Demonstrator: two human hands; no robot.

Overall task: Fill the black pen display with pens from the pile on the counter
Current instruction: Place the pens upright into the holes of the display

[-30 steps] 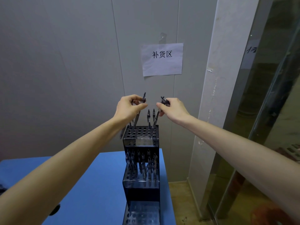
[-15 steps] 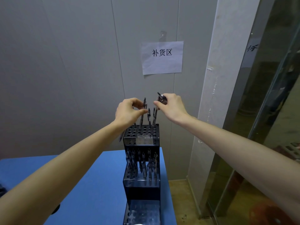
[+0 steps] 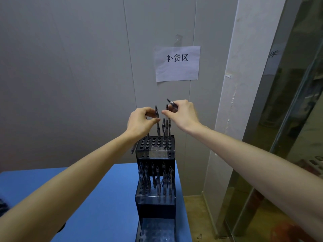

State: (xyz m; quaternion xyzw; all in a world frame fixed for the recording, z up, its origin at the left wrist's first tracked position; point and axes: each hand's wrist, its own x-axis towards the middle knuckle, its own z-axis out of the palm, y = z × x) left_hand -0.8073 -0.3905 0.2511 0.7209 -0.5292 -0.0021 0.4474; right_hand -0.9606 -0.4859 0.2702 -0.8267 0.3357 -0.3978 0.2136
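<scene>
Hands, two of them, work above a black pen display (image 3: 155,152) of three stepped tiers that stands at the right edge of a blue tabletop (image 3: 97,198). The left hand (image 3: 141,122) pinches one dark pen (image 3: 157,126) between thumb and curled fingers (image 3: 148,110), its lower end at a hole in the top tier; at least one more pen hangs below that palm. The right hand (image 3: 183,114) has its fingers curled round a second pen (image 3: 170,102) held aslant, while its thumb and forefinger pinch the top of another pen (image 3: 167,117) standing in the back row. About three further pens stand upright in that tier just between the two hands. The middle tier (image 3: 155,198) holds roughly ten pens, too crowded and dark to count exactly; the lowest tier (image 3: 157,231) is cut off by the frame's bottom edge. A paper sign (image 3: 177,63) with three printed characters is taped to the grey wall (image 3: 70,67) behind, and a glass partition (image 3: 288,119) fills the right side. Both forearms cross the foreground, the left one covering part of the tabletop.
</scene>
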